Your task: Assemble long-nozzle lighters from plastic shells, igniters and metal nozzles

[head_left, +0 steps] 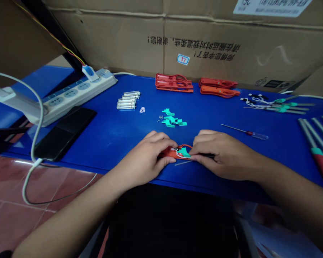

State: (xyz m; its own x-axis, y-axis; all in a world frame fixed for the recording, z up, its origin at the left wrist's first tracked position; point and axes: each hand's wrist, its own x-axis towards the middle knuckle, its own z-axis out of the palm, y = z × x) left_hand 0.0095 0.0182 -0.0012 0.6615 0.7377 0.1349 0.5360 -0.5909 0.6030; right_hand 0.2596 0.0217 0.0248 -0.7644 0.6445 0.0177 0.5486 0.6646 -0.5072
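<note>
A red lighter shell half (168, 153) lies near the front edge of the blue table. My left hand (152, 154) is closed on its left end, thumb below and fingers above. Inside the shell sit a green trigger piece (185, 152) and a white wire (179, 154). My right hand (218, 152) pinches the shell's right end beside the trigger, its fingers hiding part of it. A dark rod (209, 155) shows under those fingers. Just below the shell lies a thin clear strip (183, 163).
Several green triggers (170, 122), tiny screws (160, 117), clear tubes (127, 102) and red shells (173, 84) lie beyond my hands. To the right are a screwdriver (251, 134), wired nozzles (282, 106) and metal tubes with red handles (321, 161). A phone (66, 132) and power strip (75, 95) lie left.
</note>
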